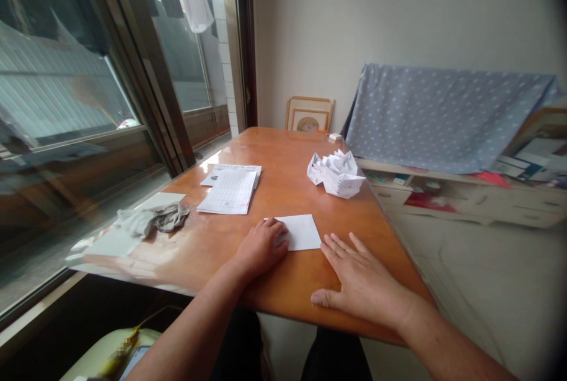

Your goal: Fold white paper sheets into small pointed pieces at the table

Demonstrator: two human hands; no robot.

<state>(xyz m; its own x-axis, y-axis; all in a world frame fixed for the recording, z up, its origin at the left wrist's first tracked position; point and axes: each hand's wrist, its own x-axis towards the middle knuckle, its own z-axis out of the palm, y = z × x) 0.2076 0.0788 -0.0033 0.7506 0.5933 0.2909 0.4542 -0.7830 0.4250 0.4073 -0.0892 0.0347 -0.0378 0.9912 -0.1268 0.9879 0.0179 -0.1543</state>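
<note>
A white sheet of paper (303, 232), seemingly folded, lies flat on the brown wooden table (283, 159) in front of me. Over its left end sits my left hand (263, 246), with fingers bent and pressed together on the paper; the sheet's left edge is hidden beneath them. My right hand (357, 277) lies flat, palm down, its fingers stretched out and the thumb spread to the left. Its fingertips reach the sheet's lower right corner, and nothing is in it.
Beyond my right hand stands a cluster of folded white paper pieces (335, 175). Printed sheets (230, 191) lie farther left, near a crumpled grey cloth (170, 217). Glass doors (71, 91) run along the left. A blue dotted cloth (443, 115) hangs over something above a low cabinet (478, 198).
</note>
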